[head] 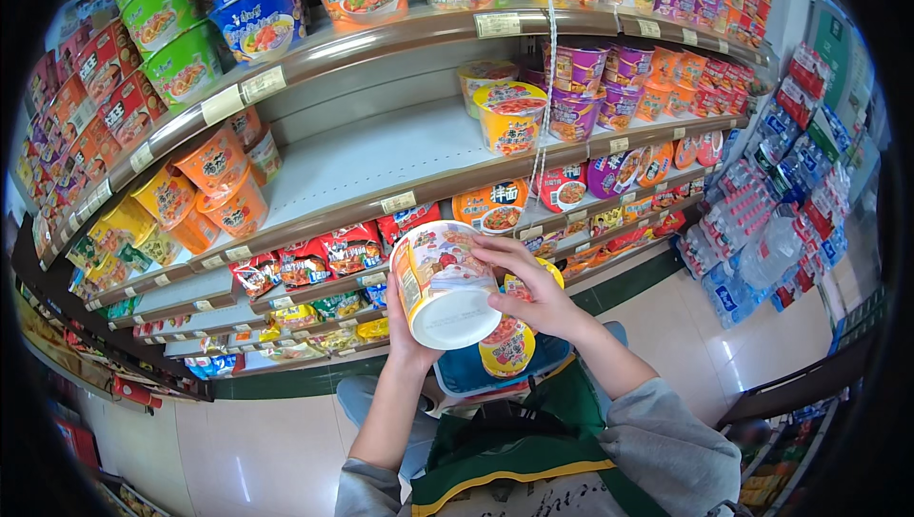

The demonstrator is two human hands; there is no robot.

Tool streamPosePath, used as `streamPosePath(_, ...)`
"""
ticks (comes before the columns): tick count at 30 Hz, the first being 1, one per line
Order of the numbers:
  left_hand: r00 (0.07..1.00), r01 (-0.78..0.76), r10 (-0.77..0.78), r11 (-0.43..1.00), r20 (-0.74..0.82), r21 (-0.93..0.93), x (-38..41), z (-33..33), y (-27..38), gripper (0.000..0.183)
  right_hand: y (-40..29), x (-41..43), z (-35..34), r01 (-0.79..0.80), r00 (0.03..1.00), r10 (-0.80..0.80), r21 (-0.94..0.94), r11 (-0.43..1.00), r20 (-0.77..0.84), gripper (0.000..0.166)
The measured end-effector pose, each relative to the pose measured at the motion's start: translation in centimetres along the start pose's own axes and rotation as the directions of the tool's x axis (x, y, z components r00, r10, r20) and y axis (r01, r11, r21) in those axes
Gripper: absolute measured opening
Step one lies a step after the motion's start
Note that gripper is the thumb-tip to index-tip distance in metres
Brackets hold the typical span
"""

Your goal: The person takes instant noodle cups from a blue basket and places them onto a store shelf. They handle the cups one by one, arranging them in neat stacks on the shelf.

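Observation:
Between my two hands is a cup of instant noodles (444,260), tilted so that its white base, which bears faint print, faces me. My left hand (407,335) supports its left side. The fingers of my right hand (525,278) lie along its right side, with the thumb near the base rim. Below, a blue plastic basket (457,378) rests by my lap and holds several yellow-lidded noodle cups (507,349), partly hidden by my right hand and the held cup. Ahead on the middle shelf (371,138) stands a yellow noodle cup (510,117).
Purple noodle cups (577,113) stand right on that shelf and orange cups (232,206) left. Large noodle tubs (260,21) line the shelf above. Red noodle packets (353,249) lie lower. A white cord (550,74) hangs before the shelves. Bottled-water packs (771,231) are stacked at right.

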State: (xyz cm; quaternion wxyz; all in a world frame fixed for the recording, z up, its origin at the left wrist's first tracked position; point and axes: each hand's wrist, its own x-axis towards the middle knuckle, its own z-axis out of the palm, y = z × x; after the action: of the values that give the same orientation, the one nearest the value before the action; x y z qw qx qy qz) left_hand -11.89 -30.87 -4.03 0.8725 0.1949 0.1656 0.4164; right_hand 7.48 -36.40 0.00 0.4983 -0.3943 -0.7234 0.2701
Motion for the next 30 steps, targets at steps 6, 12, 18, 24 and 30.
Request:
streamPosePath(6, 0.999, -0.015, 0.017, 0.999, 0.028, -0.041, 0.4, -0.3, -0.5, 0.077, 0.1, 0.2, 0.0, 0.019, 1.000, -0.019, -0.038, 0.999, 0.001, 0.053)
streamPosePath(12, 0.997, -0.073, 0.074, 0.997, 0.004, -0.026, 0.9, -0.3, -0.3, 0.074, 0.3, 0.1, -0.1, -0.012, 1.000, 0.013, 0.022, 1.000, -0.013, 0.053)
streamPosePath(18, 0.994, -0.105, 0.105, 0.994, -0.024, 0.002, 1.3, -0.2, 0.0, 0.074, 0.5, 0.3, -0.3, -0.004, 1.000, 0.005, 0.027, 1.000, -0.016, 0.052)
streamPosePath(24, 0.999, -0.046, 0.046, 0.998, -0.024, -0.031, 1.4, -0.8, -0.1, 0.075, 0.9, 0.2, -0.2, -0.014, 1.000, 0.014, 0.010, 1.000, -0.014, 0.051)
streamPosePath(30, 0.998, -0.045, 0.045, 0.999, -0.041, -0.002, 1.5, -0.9, 0.0, 0.074, 1.0, 0.2, -0.1, -0.032, 0.999, 0.033, 0.046, 0.998, -0.018, 0.051)
